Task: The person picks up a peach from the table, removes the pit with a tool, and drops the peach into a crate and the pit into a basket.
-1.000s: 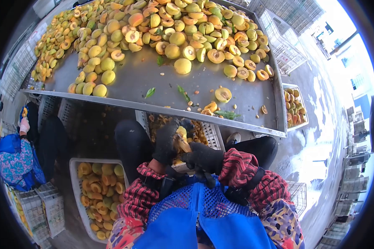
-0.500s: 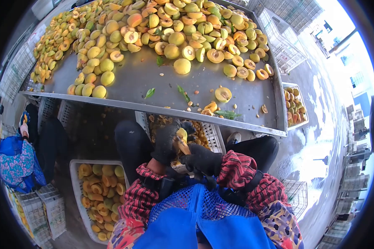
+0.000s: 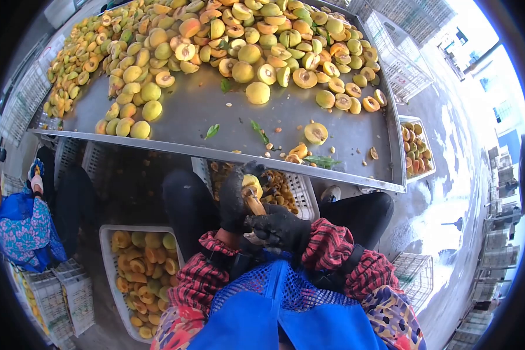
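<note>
My left hand, in a dark glove, is closed around a yellow peach just below the table's front edge. My right hand, also gloved, grips a wooden-handled tool that points up at the peach. The tool's working end is hidden against the fruit. Beneath both hands stands a white crate with brownish pieces in it, partly covered by my hands. In front, the metal table bears a heap of peaches, many of them halved, some with stones showing.
Left of my knee is a white crate of peach halves. Another crate of halves stands beyond the table's right corner. Leaves and scraps lie along the table front. At far left sits a co-worker; stacked crates stand at back right.
My left hand has turned slightly with the peach, whose yellow side shows more. The tool still meets the fruit. The view has shifted a little, and the co-worker's hand has moved slightly.
</note>
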Demonstrator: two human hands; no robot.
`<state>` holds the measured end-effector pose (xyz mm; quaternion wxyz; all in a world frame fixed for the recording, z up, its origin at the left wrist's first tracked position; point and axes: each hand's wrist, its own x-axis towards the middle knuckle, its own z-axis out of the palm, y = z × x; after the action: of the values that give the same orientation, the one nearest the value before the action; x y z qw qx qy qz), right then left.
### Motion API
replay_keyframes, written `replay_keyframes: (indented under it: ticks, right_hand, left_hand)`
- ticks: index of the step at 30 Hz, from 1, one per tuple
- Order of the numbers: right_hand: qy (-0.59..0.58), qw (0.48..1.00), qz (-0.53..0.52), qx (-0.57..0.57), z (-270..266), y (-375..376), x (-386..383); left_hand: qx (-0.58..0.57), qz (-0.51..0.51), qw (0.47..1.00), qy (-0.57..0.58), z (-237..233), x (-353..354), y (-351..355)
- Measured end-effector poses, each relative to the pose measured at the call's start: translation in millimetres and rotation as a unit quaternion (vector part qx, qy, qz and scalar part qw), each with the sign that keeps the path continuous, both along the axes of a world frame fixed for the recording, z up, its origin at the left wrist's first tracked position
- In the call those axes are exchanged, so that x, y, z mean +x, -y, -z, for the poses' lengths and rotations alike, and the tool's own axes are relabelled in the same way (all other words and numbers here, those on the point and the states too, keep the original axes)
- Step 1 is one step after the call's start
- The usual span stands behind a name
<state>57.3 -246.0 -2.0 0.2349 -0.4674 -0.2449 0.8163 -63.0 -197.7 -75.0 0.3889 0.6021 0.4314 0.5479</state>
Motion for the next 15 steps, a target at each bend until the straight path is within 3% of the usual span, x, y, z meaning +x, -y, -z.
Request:
replay_keyframes:
  ticks: [1, 3, 6, 7, 9, 11, 12, 13, 14, 15]
  right_hand:
    - [0.005, 1.000, 0.009, 0.004, 6, 1, -2]
    - [0.014, 0.999, 0.026, 0.012, 20, 3, -5]
    - [0.020, 0.999, 0.037, 0.018, -5, -4, 1]
    - [0.031, 0.998, 0.045, 0.033, -5, -2, 6]
    - [0.053, 0.994, 0.061, 0.066, 0, 1, 17]
    - [0.117, 0.987, 0.089, 0.070, 11, 8, 25]
    - [0.147, 0.981, 0.102, 0.071, 20, 9, 30]
    - [0.294, 0.951, -0.064, 0.066, 39, 4, 37]
    - [0.376, 0.868, -0.231, 0.227, 88, 15, 57]
    - [0.436, 0.726, -0.379, 0.373, 127, 31, 73]
  left_hand:
    - [-0.078, 0.046, 0.990, 0.110, 20, -2, -1]
    - [-0.226, 0.133, 0.910, 0.322, 77, -9, -5]
    - [-0.203, 0.052, 0.937, 0.278, 44, -2, 0]
    - [-0.200, 0.068, 0.929, 0.302, 34, -2, -2]
    - [-0.233, 0.076, 0.879, 0.408, 26, -3, -5]
    - [-0.336, 0.111, 0.720, 0.596, 11, -7, -10]
    - [-0.350, 0.096, 0.729, 0.581, 5, -8, -9]
    - [-0.365, 0.080, 0.736, 0.564, 0, -8, -6]
    - [-0.381, 0.066, 0.744, 0.546, -5, -8, -4]
    - [-0.305, 0.091, 0.783, 0.534, -15, -10, 0]
